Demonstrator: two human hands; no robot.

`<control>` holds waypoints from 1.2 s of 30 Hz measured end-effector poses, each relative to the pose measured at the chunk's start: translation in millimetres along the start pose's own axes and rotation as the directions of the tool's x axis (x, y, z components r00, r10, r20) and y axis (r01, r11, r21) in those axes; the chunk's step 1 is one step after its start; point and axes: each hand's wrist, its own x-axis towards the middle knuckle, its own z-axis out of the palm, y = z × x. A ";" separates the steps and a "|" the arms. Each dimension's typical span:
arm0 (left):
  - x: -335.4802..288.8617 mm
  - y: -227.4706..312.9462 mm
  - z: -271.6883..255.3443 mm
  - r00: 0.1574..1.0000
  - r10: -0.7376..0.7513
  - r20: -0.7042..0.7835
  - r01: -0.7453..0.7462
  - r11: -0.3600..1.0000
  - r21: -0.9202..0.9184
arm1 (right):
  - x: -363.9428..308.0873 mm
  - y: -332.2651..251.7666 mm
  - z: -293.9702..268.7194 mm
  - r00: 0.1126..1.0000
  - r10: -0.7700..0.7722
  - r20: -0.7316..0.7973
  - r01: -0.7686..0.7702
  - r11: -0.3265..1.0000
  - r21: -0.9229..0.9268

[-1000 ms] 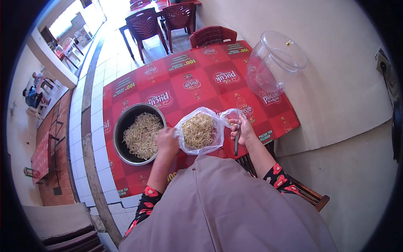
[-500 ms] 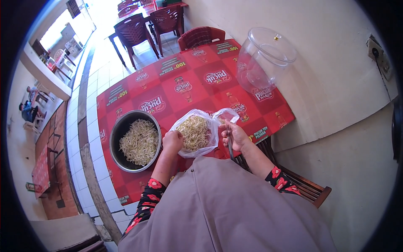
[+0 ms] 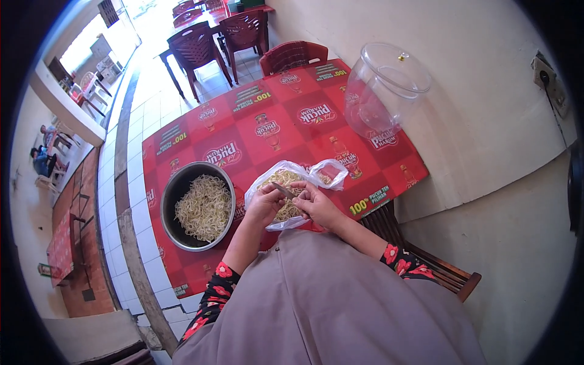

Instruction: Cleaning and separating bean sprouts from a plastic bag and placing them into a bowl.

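Bean sprouts [image 3: 287,212] fill an opened white plastic bag [image 3: 277,171] at the table's near edge. Over it, my right hand [image 3: 318,205] grips a small knife [image 3: 283,190], its blade slanting up and left. My left hand [image 3: 262,204] is at the blade's tip with its fingers pinched together; whatever lies between them is too small to make out. To the left stands a deep metal pot [image 3: 168,226] with a heap of bean sprouts [image 3: 204,207] in it. A smaller clear plastic bag [image 3: 338,168] with some pale bits lies just right of the white bag.
A red printed cloth [image 3: 240,125] covers the table. A large clear plastic container [image 3: 377,97] is at the far right, by the wall. Red plastic chairs [image 3: 196,52] stand beyond the table, and a wooden slatted seat [image 3: 447,267] is at my right.
My right hand has swung the knife from the bag's right side to over the sprouts, meeting my left hand. The knife pointed down before and now slants up-left.
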 end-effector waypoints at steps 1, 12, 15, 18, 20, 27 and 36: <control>0.1 -2.1 2.2 1.000 0.000 -0.001 0.000 1.000 -0.014 | -0.3 -0.3 0.1 1.000 -0.025 -0.017 0.025 0.999 -0.021; 4.4 -11.6 10.3 0.997 -0.017 0.075 0.019 0.999 -0.033 | -1.0 2.3 -7.0 0.995 -0.089 -0.044 0.091 0.995 0.045; 5.2 -15.3 9.6 0.996 -0.018 0.086 0.021 0.999 -0.034 | -0.5 3.8 -8.2 0.993 -0.105 -0.045 0.108 0.991 0.079; 2.7 -18.1 18.9 0.995 -0.018 0.095 0.021 0.999 -0.028 | 1.1 8.3 -10.9 0.993 -0.108 -0.053 0.116 0.980 0.164; 0.3 -18.6 25.6 0.993 -0.016 0.117 0.019 0.999 -0.026 | 1.1 9.3 -12.4 0.993 -0.108 -0.056 0.118 0.969 0.218; -5.0 -12.2 24.6 0.998 0.016 0.069 -0.023 0.994 0.109 | 12.6 9.0 -38.4 0.984 -0.002 -0.178 0.064 0.938 0.342; -46.4 46.5 -67.3 0.872 0.467 -0.148 -0.319 0.770 0.553 | 33.7 6.0 -95.0 0.881 0.120 -0.457 -0.106 0.993 0.055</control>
